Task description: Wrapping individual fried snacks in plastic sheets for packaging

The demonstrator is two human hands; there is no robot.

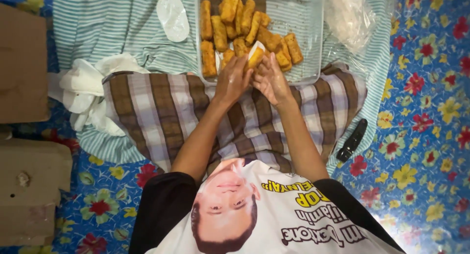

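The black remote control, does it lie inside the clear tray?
No, the black remote control lies on the striped cloth, apart from the clear tray.

Black remote [352,140], white cloth [88,95], cardboard boxes [22,63]

We record a clear rectangular plastic container [308,48] on the striped cloth, ahead of the person's lap. A crumpled transparent plastic bag [350,14] lies just right of it. Two brown cardboard boxes [22,63] stand at the left edge.
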